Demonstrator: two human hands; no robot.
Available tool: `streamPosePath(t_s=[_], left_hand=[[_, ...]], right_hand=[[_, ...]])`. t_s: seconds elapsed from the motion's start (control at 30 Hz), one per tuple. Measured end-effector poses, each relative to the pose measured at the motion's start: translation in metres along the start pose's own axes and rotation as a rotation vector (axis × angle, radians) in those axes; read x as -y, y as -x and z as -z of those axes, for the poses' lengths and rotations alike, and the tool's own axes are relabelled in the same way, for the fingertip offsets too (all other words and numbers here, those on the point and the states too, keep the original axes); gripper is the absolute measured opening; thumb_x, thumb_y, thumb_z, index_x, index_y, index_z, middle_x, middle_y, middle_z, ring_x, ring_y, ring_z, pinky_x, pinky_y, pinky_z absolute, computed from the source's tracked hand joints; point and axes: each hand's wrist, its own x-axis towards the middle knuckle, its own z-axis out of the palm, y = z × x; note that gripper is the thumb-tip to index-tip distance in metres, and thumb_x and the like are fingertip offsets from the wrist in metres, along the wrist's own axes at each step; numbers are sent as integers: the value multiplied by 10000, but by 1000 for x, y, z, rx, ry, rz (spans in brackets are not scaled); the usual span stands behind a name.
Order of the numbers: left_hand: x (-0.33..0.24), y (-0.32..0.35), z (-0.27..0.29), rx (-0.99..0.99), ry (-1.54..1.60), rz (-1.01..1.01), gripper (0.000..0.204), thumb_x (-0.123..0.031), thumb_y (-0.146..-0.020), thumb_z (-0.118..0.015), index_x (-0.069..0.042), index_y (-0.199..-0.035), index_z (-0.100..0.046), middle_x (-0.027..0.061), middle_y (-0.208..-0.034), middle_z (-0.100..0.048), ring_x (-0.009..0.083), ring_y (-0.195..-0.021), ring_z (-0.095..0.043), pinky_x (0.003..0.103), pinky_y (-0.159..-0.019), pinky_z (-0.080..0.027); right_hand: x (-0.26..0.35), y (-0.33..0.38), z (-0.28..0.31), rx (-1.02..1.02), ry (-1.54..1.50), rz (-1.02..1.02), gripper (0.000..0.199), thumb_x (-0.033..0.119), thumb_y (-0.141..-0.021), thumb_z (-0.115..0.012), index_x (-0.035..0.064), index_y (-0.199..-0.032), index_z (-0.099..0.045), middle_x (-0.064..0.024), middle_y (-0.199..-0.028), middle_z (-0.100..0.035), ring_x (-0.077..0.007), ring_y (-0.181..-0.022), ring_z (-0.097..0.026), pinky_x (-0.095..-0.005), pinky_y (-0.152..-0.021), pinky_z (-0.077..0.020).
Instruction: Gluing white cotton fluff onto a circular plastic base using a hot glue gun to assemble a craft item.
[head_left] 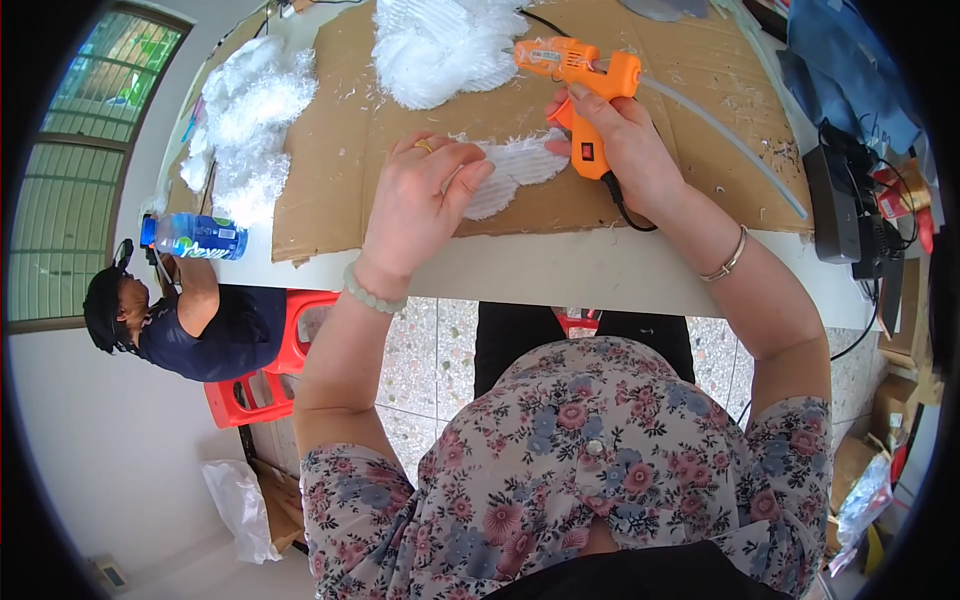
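My right hand (632,140) is wrapped round the handle of an orange glue gun (588,150), its nozzle end toward the far left. A long translucent glue stick (725,130) sticks out from the gun's back and bends toward the table's right edge. Curled into a pinch, my left hand (418,200) is raised at the left end of a small white fringed, ribbed piece (515,172). Whatever lies between those fingertips, if anything, is too small to tell. The white piece rests on brown cardboard (350,180), its right end close to the gun.
White fluffy pieces lie in a heap (445,50) at the far middle and another pile (255,120) on the left. A blue-capped bottle (200,237) stands near a seated person (200,310). Right, a black box (838,205) with cables sits by blue cloth (850,70).
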Motion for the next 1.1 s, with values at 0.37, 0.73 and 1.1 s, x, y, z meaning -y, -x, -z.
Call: streamPosePath(t_s=[0.37,0.73,1.1], left_hand=[[15,-2,3,-108,-184,-133,172,-187,-763,-677,-20,-726,-655,76,-765,-606,288,-839,-551,396,-778,-437],[26,2,-10,-121,-189,-83,142,-62,-748,-619,-53,-875,-681,96,-878,-630,304,-930,-562,391,-837,-441],[30,4,1,-204,31,66,238,69,-715,-495,-38,-900,-600,91,-759,-638,301,-857,-597,412,-875,-431]], right_hand=[[3,3,1,-18,4,24,301,263,-964,-450,24,-1137,-510,-70,-1002,-583,-143,-899,-568,-339,-790,-539],[1,1,-7,-32,23,24,285,239,-964,-451,25,-1146,-493,-62,-1028,-576,-154,-948,-583,-349,-787,-552],[1,1,-4,-16,42,-6,286,240,-965,-451,7,-1120,-504,-81,-1005,-580,-155,-929,-584,-335,-806,-543]])
